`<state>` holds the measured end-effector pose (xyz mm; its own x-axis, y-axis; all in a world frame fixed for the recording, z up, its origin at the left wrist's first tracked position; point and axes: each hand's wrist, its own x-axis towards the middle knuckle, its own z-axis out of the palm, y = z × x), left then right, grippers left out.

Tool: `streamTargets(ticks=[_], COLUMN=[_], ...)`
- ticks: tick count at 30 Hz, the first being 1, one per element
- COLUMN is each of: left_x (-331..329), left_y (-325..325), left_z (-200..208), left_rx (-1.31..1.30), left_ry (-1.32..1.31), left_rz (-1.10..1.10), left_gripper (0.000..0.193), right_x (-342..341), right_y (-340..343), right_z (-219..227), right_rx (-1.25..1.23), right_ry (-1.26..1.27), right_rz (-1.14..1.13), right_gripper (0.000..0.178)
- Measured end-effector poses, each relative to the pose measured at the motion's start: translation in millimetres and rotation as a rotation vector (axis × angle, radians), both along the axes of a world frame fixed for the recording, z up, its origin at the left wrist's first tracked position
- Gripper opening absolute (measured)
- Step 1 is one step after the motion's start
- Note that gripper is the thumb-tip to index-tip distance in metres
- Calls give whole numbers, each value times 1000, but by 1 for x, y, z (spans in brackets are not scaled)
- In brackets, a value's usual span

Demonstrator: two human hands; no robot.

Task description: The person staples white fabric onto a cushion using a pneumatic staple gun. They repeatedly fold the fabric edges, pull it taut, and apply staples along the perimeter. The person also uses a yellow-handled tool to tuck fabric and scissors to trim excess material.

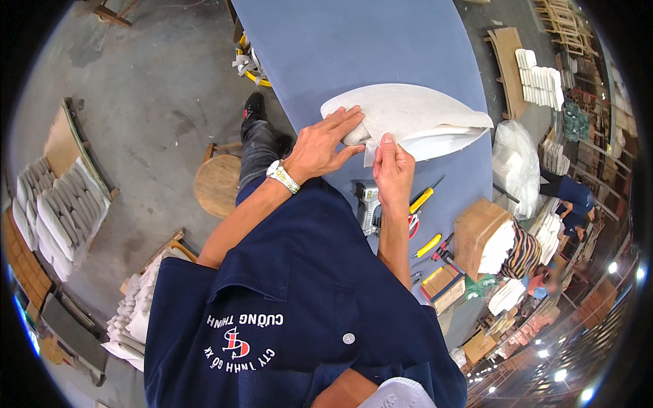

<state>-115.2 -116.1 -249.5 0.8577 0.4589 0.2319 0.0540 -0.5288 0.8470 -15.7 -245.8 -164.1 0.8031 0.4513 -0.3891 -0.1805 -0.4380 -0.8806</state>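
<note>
A cloth piece (pixel 415 105) is over a table (pixel 360 47), beyond a screwdriver (pixel 422 199), with a box (pixel 471 234) farther right and stool (pixel 219 183) left.

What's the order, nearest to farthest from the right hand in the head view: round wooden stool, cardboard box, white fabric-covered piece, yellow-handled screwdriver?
From the right hand:
1. White fabric-covered piece: in its fingertips, just ahead.
2. Yellow-handled screwdriver: on the table, close by on the right.
3. Cardboard box: farther right.
4. Round wooden stool: well off to the left.
</note>
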Motion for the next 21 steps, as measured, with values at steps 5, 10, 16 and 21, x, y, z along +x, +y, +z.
streamTargets(ticks=[5,10,16,21], left_x=[1,5,8,10], left_y=[4,4,2,3], left_z=[9,11,10,13], left_rx=[-11,-20,-47,-91], left_ry=[18,-22,-88,-96], left_rz=[-10,13,65,82], left_gripper=[57,52,52,49], right_x=[7,8,11,13], right_y=[7,10,11,17], right_z=[3,4,1,1], right_rx=[22,31,29,83], right_ry=[28,33,20,62], right_rz=[2,10,5,-18], right_gripper=[51,53,54,53])
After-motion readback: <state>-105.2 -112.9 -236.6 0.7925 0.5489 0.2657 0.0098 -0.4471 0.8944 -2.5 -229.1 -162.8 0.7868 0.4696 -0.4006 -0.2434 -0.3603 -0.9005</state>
